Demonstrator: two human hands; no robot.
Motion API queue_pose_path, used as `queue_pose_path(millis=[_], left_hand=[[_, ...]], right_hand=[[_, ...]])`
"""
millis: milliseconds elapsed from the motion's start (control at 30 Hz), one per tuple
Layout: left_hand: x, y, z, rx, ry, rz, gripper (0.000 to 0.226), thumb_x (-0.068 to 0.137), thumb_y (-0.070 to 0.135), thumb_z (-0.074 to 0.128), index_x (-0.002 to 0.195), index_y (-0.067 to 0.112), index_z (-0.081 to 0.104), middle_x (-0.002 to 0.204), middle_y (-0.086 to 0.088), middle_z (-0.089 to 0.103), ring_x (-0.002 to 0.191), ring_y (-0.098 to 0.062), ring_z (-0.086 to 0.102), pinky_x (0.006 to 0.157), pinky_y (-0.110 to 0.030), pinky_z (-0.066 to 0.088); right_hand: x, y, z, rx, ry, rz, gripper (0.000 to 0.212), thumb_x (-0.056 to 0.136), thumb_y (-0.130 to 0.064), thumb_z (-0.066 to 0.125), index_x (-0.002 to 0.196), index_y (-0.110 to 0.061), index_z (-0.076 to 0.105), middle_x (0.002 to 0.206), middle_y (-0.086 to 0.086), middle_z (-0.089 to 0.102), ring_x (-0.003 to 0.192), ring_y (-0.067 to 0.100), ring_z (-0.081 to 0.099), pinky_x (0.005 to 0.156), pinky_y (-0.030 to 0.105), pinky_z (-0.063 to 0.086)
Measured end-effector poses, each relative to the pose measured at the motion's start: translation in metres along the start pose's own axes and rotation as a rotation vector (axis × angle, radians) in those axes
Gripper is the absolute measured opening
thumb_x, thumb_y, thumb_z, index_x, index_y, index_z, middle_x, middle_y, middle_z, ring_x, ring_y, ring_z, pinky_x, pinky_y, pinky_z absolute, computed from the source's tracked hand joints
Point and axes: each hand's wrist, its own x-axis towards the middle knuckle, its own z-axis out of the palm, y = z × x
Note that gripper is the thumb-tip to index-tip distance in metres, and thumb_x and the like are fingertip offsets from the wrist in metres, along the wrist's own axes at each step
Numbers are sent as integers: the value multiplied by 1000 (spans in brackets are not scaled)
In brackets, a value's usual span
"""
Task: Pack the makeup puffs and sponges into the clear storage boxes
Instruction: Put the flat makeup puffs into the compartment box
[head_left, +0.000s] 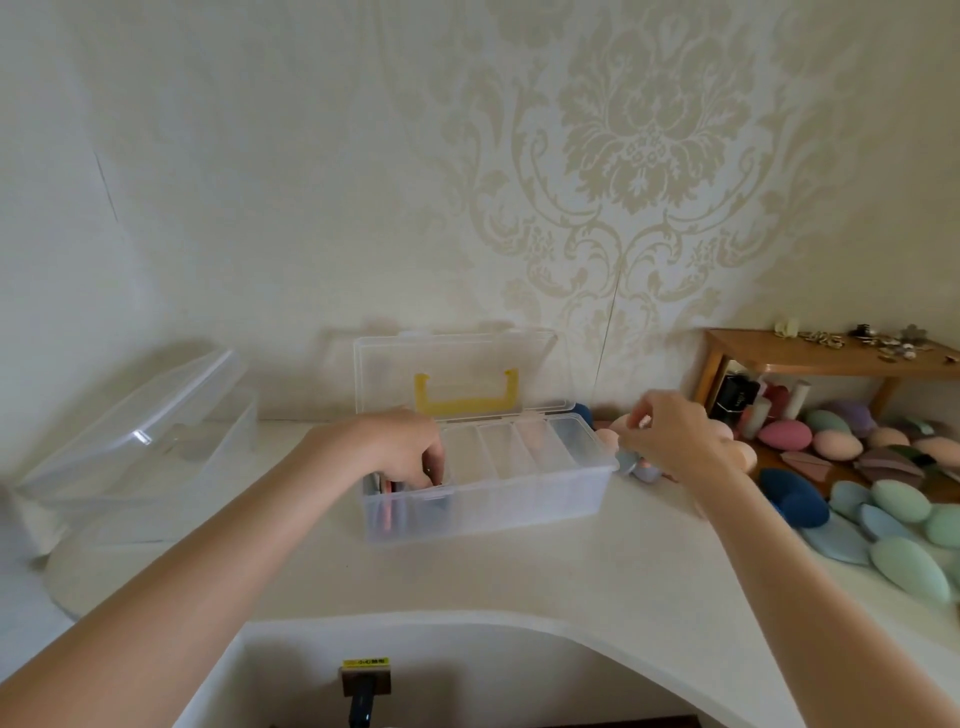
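Left hand (410, 447): centre of the frame, fingers curled down into the leftmost compartment of the box (483, 499), pressing or pinching the flat puffs standing there; which of the two I cannot tell.
Right hand (670, 434): right of centre, just beside the box's right end, fingers closed around a small cluster of sponges (636, 465), grey-blue and lilac, peach ones behind.
Box: lid (457, 369) upright against the wall, yellow handle on it; most compartments look empty, so the packing seems early.
Loose pile (883, 499): right of the frame, green, blue, pink and purple puffs spread over the table (519, 582).
Second box (140, 452): left of the frame, well apart, contents not clear.
Risk, spill: the right hand holds several soft sponges at once; one could slip out and roll.
Risk, box shift: the light box could slide or tip if the left hand pushes hard at one end.
Risk, lid: a knock could drop it onto the fingers.
Risk, crowding: puffs crammed upright could spring out.
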Motion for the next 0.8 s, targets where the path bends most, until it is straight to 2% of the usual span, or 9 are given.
queue_pose_path(millis=[100, 167, 300, 400, 467, 567, 633, 733, 800], left_hand=[[0, 3, -4, 87, -59, -11, 30, 89, 17, 55, 117, 17, 64, 123, 0, 62, 95, -18, 58, 54, -12, 36], [-1, 6, -7, 133, -87, -25, 33, 89, 17, 54, 121, 18, 62, 125, 0, 61, 101, -18, 59, 54, -15, 37], [-7, 7, -10, 84, -43, -9, 32, 87, 9, 54, 115, 18, 66, 117, -1, 66, 67, -9, 54, 46, -7, 34], [-10, 0, -10, 19, 56, 38, 31, 82, 3, 55, 104, 16, 72, 112, -6, 69, 87, -16, 56, 62, -16, 40], [-14, -3, -9, -5, 78, 42, 30, 82, 4, 55, 102, 17, 72, 108, -5, 68, 84, -14, 52, 72, -24, 44], [-16, -7, -7, -52, 62, 24, 27, 84, 9, 56, 104, 19, 71, 85, 9, 59, 78, -13, 48, 68, -22, 40], [-15, -9, -8, -52, 39, 3, 24, 84, 15, 59, 105, 19, 69, 79, 6, 58, 80, -18, 50, 67, -25, 40], [-11, -14, -6, -43, 21, -37, 26, 82, 21, 63, 108, 20, 66, 103, -12, 67, 94, -29, 62, 75, -34, 47], [-10, -17, -5, -74, 19, -39, 26, 79, 23, 65, 105, 23, 67, 111, -13, 68, 107, -32, 62, 88, -40, 50]], right_hand=[[-13, -35, -10, 208, 166, -204, 5, 85, -8, 61, 89, -10, 57, 77, 2, 57, 66, 16, 55, 57, 25, 47], [-30, -64, -2, 349, 148, -325, 5, 85, -8, 61, 89, -10, 60, 71, -2, 56, 64, 17, 55, 64, 32, 51], [-59, -100, 44, 413, 1, -421, 15, 83, -3, 57, 86, -16, 50, 69, 0, 54, 65, 26, 59, 61, 34, 49], [-63, -105, 67, 448, 10, -394, 20, 81, 0, 55, 89, -14, 44, 74, 9, 56, 72, 34, 65, 64, 43, 55], [-63, -108, 71, 496, 45, -406, 21, 80, 1, 56, 89, -14, 44, 80, 15, 60, 72, 36, 64, 65, 48, 54], [-61, -115, 72, 492, 89, -458, 19, 79, 1, 56, 92, -10, 46, 80, 16, 59, 71, 33, 61, 66, 43, 51], [-61, -118, 75, 385, 31, -480, 19, 83, -5, 57, 97, -6, 45, 74, 12, 54, 69, 28, 54, 59, 32, 41], [-62, -117, 85, 274, -31, -502, 18, 88, -10, 56, 88, -8, 39, 70, 6, 49, 70, 23, 45, 51, 26, 27], [-62, -117, 89, 198, -63, -513, 11, 87, -8, 54, 85, -10, 44, 86, 14, 59, 78, 26, 50, 60, 25, 29]])
